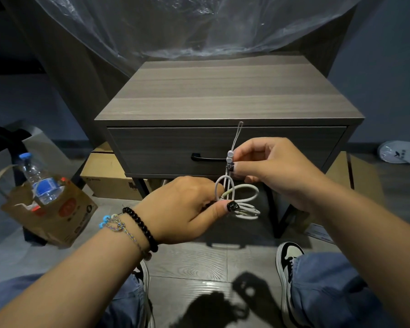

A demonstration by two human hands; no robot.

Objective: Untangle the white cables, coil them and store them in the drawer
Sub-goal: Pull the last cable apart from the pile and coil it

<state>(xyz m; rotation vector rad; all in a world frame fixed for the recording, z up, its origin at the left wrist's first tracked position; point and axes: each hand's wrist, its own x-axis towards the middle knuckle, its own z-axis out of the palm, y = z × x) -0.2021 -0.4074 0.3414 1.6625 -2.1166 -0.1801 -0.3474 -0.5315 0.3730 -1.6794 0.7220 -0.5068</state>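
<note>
Dim overhead light, floor shadows, wide-angle edge distortion.

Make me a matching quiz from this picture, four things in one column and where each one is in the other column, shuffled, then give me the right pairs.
Column one:
1. white cables
2. water bottle
3. black handle
4. beaded bracelet

Column two:
A. on the front of the closed drawer
B. on the left wrist
C. held between the left hand and the right hand
D. standing in a paper bag on the floor

Pairs: 1-C, 2-D, 3-A, 4-B
</note>
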